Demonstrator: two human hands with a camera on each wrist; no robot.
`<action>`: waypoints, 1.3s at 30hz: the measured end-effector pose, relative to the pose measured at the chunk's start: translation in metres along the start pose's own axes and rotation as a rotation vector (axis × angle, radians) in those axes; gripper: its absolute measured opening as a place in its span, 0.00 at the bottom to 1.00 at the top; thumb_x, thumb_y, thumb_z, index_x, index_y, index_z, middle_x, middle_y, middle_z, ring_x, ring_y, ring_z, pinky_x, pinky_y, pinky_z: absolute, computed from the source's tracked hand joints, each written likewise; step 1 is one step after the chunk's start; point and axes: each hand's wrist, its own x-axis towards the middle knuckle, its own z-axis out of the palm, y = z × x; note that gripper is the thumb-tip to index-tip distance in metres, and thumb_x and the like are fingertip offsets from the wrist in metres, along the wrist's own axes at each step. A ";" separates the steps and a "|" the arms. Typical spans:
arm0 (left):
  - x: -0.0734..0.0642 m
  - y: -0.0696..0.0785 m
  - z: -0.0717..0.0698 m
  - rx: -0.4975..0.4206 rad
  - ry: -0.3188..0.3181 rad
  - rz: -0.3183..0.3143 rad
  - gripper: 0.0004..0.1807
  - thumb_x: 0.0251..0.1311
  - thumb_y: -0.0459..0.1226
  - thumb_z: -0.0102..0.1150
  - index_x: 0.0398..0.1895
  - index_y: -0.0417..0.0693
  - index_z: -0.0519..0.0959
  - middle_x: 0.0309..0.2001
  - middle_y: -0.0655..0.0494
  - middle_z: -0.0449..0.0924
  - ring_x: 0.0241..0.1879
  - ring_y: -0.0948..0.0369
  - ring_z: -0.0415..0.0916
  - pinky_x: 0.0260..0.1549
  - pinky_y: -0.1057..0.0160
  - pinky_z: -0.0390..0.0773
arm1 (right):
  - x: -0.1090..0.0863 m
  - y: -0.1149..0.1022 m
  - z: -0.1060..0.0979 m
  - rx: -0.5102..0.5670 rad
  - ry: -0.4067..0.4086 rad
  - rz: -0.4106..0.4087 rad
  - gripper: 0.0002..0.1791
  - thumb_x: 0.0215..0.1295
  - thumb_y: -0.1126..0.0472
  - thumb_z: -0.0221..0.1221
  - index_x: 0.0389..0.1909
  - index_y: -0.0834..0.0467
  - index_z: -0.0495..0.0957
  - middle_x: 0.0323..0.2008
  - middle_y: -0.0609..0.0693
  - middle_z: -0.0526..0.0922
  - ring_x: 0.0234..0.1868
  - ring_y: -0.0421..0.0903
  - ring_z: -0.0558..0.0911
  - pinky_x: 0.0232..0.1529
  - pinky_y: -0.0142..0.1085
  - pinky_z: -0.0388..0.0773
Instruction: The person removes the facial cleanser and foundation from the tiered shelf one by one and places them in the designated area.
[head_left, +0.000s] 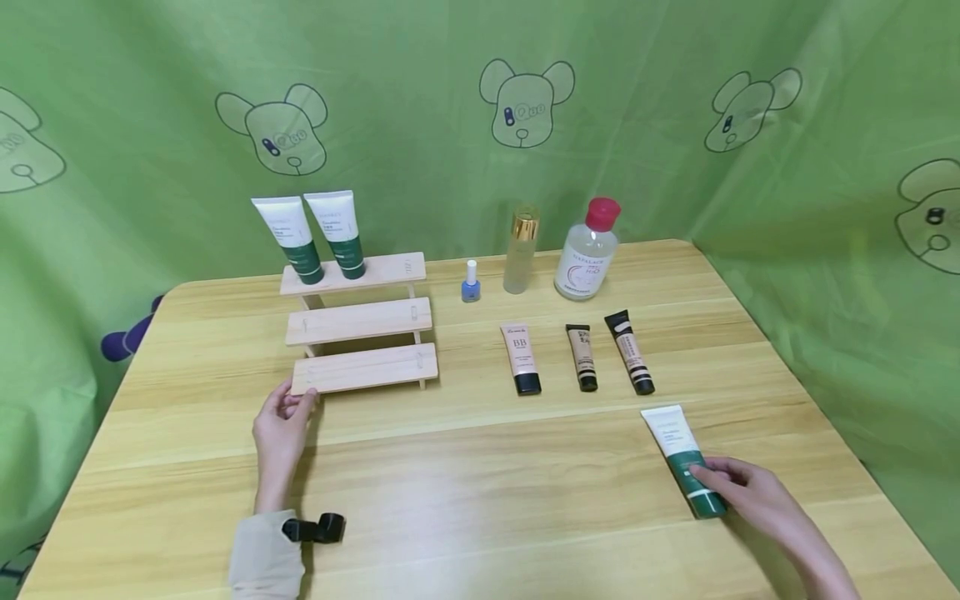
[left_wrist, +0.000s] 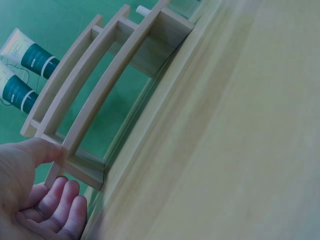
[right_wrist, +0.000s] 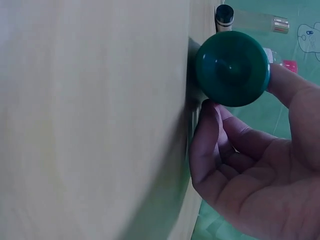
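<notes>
At the left, a three-step wooden display rack (head_left: 363, 321) stands on the table. My left hand (head_left: 283, 425) pinches the left end of its lowest step, thumb on top and fingers beneath, as the left wrist view shows. Two white-and-green squeeze tubes (head_left: 288, 237) stand cap down on the top step. At the right front, my right hand (head_left: 753, 496) grips a similar white-and-green squeeze tube (head_left: 678, 458) near its green cap (right_wrist: 232, 69). This tube lies slanted at the tabletop; whether it is slightly lifted is hard to tell.
Behind stand a blue nail polish bottle (head_left: 470, 283), a gold-capped bottle (head_left: 521, 254) and a red-capped clear bottle (head_left: 587, 254). A pink BB cream tube (head_left: 520, 354) and two slim black-ended tubes (head_left: 582, 354) lie mid-table. Green cloth (head_left: 420, 100) hangs around the table (head_left: 450, 517).
</notes>
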 end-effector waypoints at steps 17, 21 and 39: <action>-0.002 -0.002 -0.001 0.019 -0.007 -0.006 0.27 0.63 0.41 0.59 0.62 0.37 0.69 0.38 0.51 0.76 0.27 0.77 0.72 0.28 0.80 0.75 | -0.001 -0.002 -0.010 -0.014 0.079 -0.096 0.37 0.70 0.42 0.48 0.61 0.72 0.66 0.54 0.70 0.74 0.47 0.50 0.76 0.38 0.32 0.74; -0.001 -0.002 -0.001 0.016 -0.008 -0.006 0.27 0.63 0.42 0.59 0.62 0.37 0.69 0.38 0.51 0.76 0.27 0.77 0.72 0.28 0.80 0.75 | -0.002 -0.007 -0.009 -0.021 0.129 -0.148 0.33 0.70 0.44 0.51 0.59 0.71 0.69 0.46 0.65 0.79 0.40 0.44 0.76 0.35 0.31 0.74; 0.000 0.000 0.000 -0.003 -0.010 -0.001 0.27 0.62 0.40 0.60 0.62 0.37 0.70 0.37 0.53 0.77 0.28 0.75 0.74 0.28 0.79 0.76 | 0.005 -0.031 0.003 -0.079 0.347 -0.359 0.27 0.63 0.50 0.61 0.55 0.66 0.74 0.48 0.64 0.79 0.44 0.52 0.78 0.36 0.28 0.75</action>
